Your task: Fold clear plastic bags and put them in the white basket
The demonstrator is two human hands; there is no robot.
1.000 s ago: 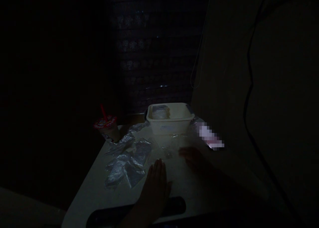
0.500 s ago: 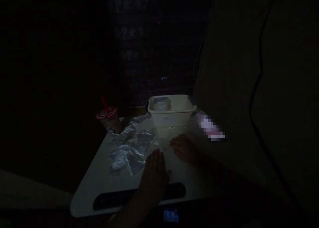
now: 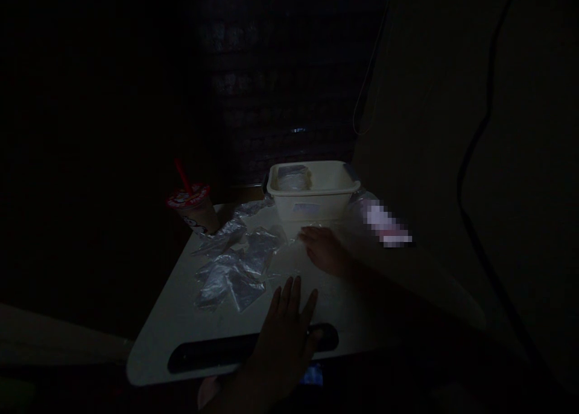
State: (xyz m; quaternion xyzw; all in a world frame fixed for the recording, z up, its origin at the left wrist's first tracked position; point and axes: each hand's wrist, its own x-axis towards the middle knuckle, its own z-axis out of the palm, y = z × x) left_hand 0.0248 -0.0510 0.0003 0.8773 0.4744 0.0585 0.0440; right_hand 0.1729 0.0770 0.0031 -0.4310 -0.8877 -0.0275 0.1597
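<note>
My left hand (image 3: 287, 320) lies near the front of the white table (image 3: 156, 335), palm down with its fingers spread. Its fingertips are by the edge of a faint, clear plastic sheet or bag (image 3: 283, 269). Farther back, my right hand (image 3: 326, 251) reaches over the same clear plastic with its fingers stretched out, close to the front of a cream plastic bin (image 3: 312, 206). Neither hand grips anything that I can see. To the left lie several crumpled clear plastic bags (image 3: 230, 281). The scene is very dark, so the plastic's outline is hard to make out.
A drink cup (image 3: 194, 212) with a red straw stands at the table's back left. Inside the bin is a stack of clear plastic packs (image 3: 293, 177). A pixelated pink-and-white item (image 3: 388, 224) sits at the right. A black slot (image 3: 212, 352) runs along the table's front.
My left hand has spread its fingers and sits slightly nearer the table's front edge. My right hand has moved away from it, toward the bin. The view has shifted slightly.
</note>
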